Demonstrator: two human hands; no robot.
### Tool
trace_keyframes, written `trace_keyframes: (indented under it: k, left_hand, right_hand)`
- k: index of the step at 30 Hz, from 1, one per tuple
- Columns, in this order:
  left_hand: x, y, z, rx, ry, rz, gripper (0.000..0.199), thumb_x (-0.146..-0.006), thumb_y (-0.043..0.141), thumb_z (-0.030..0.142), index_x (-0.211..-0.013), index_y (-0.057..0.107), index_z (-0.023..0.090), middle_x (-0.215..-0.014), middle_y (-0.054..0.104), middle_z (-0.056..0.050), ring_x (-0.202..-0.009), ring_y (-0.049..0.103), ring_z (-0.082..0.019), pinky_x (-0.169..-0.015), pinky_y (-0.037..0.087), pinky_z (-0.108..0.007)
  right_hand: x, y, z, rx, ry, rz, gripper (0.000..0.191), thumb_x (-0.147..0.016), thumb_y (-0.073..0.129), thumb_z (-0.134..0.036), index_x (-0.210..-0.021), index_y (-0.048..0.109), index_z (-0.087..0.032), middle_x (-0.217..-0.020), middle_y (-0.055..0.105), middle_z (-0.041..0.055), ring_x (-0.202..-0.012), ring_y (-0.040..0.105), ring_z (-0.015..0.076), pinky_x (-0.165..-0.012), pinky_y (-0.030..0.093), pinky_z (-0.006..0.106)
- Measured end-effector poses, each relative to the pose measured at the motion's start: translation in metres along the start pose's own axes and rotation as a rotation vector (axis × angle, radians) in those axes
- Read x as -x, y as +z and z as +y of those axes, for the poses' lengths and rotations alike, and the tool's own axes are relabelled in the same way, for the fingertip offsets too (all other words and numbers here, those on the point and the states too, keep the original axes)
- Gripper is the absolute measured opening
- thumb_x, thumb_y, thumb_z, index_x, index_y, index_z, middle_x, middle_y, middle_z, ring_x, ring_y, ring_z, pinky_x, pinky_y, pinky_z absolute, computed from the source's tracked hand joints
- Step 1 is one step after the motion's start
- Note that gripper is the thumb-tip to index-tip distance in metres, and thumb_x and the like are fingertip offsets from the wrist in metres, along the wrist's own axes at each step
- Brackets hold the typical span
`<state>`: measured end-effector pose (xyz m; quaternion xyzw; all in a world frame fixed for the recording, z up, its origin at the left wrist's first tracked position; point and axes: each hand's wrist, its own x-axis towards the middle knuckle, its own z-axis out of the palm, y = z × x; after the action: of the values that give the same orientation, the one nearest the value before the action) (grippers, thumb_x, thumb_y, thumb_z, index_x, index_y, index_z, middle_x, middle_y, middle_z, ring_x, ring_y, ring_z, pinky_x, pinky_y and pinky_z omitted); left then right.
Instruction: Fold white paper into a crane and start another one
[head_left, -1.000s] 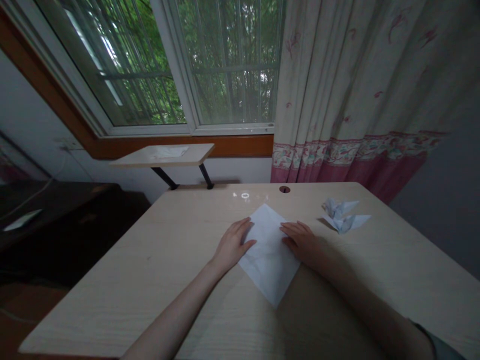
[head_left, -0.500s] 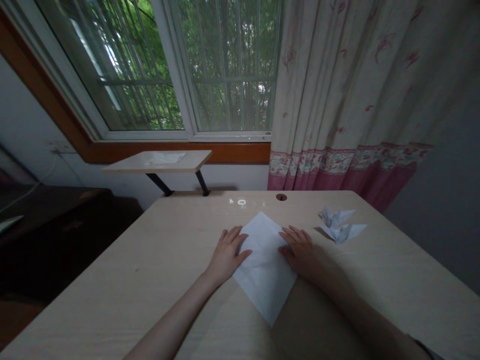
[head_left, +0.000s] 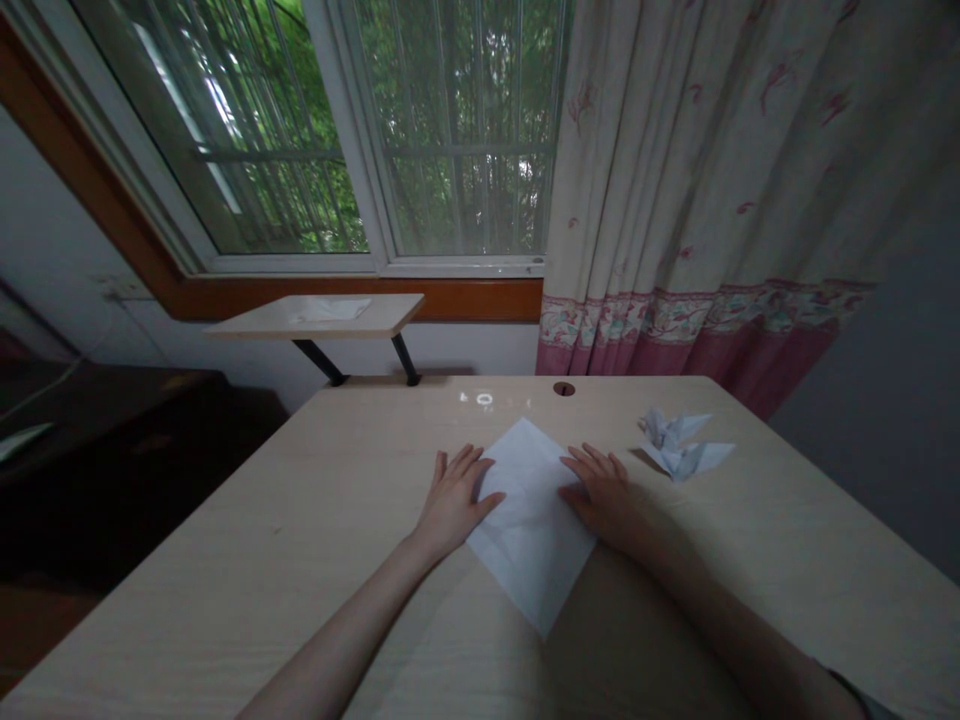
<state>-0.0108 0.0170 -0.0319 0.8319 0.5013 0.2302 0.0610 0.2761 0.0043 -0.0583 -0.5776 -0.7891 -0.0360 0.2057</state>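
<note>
A white sheet of paper (head_left: 534, 530) lies on the desk, turned so one corner points toward me and another toward the window. Faint creases cross it. My left hand (head_left: 454, 500) rests at its left edge, fingers spread and the thumb lying on the paper. Opposite, my right hand (head_left: 600, 492) touches the right edge with its fingers apart and thumb on the sheet. Neither hand grips the paper. To the right of my right hand sit folded paper cranes (head_left: 682, 447), close together.
The pale wooden desk (head_left: 300, 570) has a round cable hole (head_left: 564, 389) near its back edge. A small raised shelf (head_left: 270, 316) stands at the back left with a white paper (head_left: 334, 309) on it. Behind are a window and a curtain (head_left: 637, 200).
The view has tipped down very slightly. My fingers have shifted a little at the paper's edges; the paper and cranes stay in place on the desk.
</note>
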Motion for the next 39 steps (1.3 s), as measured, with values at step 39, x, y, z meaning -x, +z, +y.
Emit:
trace_keyframes:
  k: [39]
  left_hand:
    - [-0.002, -0.007, 0.006, 0.144, 0.018, 0.167, 0.030, -0.087, 0.061, 0.021, -0.117, 0.063, 0.023, -0.122, 0.065, -0.008, -0.116, 0.059, -0.029, -0.112, 0.031, -0.059]
  right_hand:
    - [-0.005, -0.004, 0.009, -0.350, -0.144, 0.342, 0.036, -0.091, 0.045, -0.010, -0.108, 0.071, -0.026, -0.119, 0.064, 0.0121, -0.107, 0.063, 0.0262, -0.094, 0.052, 0.049]
